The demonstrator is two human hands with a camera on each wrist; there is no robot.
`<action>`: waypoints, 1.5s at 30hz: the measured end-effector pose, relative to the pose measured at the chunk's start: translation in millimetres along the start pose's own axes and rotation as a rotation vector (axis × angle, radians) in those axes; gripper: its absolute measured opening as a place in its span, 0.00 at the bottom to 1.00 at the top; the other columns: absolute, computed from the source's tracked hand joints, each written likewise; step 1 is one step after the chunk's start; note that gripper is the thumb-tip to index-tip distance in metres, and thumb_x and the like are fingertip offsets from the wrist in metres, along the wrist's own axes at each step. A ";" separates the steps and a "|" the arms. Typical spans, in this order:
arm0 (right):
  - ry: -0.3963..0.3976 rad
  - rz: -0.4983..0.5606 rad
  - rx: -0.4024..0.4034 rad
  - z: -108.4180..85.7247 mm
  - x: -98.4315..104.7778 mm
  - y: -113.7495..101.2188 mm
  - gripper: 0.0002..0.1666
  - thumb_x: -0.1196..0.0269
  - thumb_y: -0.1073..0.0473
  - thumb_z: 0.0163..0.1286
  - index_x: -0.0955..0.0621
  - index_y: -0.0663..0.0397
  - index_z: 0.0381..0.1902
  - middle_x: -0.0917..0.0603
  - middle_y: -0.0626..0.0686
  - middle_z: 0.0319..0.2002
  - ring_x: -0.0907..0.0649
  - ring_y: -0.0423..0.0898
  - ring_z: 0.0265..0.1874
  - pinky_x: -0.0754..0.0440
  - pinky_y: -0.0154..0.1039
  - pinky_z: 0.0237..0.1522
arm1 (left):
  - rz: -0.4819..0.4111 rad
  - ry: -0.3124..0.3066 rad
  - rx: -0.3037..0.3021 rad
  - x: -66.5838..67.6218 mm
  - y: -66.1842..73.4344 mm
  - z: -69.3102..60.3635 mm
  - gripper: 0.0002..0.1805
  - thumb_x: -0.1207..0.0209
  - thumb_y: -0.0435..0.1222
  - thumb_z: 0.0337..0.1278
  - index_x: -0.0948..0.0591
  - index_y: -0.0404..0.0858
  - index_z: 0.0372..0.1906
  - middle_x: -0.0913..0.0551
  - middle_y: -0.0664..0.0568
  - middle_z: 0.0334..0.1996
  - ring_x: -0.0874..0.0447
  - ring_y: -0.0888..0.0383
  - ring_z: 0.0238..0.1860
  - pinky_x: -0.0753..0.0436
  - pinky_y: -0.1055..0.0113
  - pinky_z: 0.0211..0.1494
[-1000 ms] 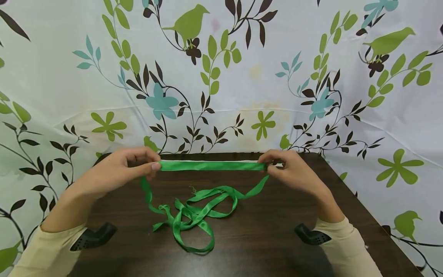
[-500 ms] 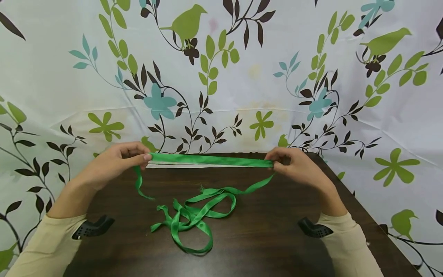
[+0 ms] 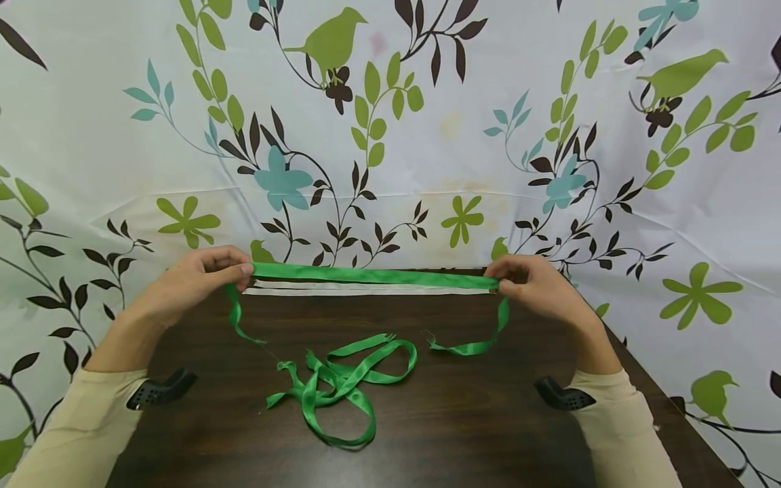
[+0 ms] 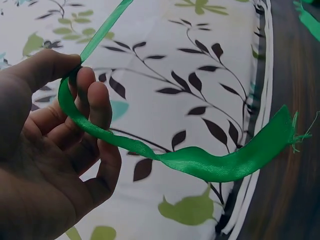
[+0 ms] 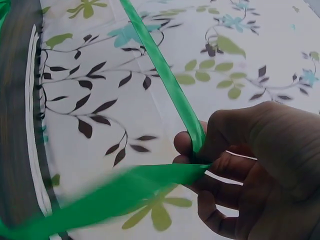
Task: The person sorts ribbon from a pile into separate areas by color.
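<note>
Ribbon [image 3: 366, 276], green and shiny, is stretching almost level between two hands in the head view, above the far edge of the desk [image 3: 464, 413]. The left hand [image 3: 192, 283] is pinching its left part and the right hand [image 3: 539, 288] its right part, the fingers of both closing on it. One tail is hanging below each hand, the left one curling toward the middle, the right one bending left to a frayed end. A tangle of green ribbon [image 3: 366, 367] is lying in loops on the middle of the desk, nearer than the hands. White strips [image 3: 342, 293] are running along the desk's far edge, and a patterned cloth [image 3: 439, 169] is hanging behind. Cream sleeves [image 3: 79, 427] are covering the forearms.

In the left wrist view, the thumb is pressing the ribbon against the index finger, and the other fingers are bending loosely; the tail is passing in front of them, twisting, and ending at right in loose threads.

In the right wrist view, thumb and fingers are gripping the ribbon, its tail reaching leftward in a blur.
</note>
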State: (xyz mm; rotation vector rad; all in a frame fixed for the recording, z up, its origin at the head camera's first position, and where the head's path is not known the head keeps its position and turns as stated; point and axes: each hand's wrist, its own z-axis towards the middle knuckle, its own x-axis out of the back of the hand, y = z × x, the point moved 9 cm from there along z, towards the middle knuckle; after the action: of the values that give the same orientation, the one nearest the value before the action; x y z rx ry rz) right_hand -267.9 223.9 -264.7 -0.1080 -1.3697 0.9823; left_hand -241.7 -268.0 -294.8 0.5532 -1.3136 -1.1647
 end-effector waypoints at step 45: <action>-0.116 0.269 -0.252 -26.2 8.7 157.2 0.21 0.30 0.55 0.70 0.18 0.60 0.55 0.14 0.61 0.44 0.15 0.55 0.45 0.21 0.49 0.51 | 0.190 0.200 0.330 58.4 -129.7 -8.8 0.28 0.42 0.50 0.74 0.24 0.31 0.63 0.16 0.56 0.41 0.22 0.64 0.40 0.23 0.59 0.43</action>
State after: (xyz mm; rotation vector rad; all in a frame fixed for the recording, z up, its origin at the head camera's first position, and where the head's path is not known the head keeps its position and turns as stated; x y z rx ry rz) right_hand -328.4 338.6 -357.7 -0.4397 -1.6109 1.0461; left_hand -286.3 -371.1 -382.6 0.7463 -1.3586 -0.7212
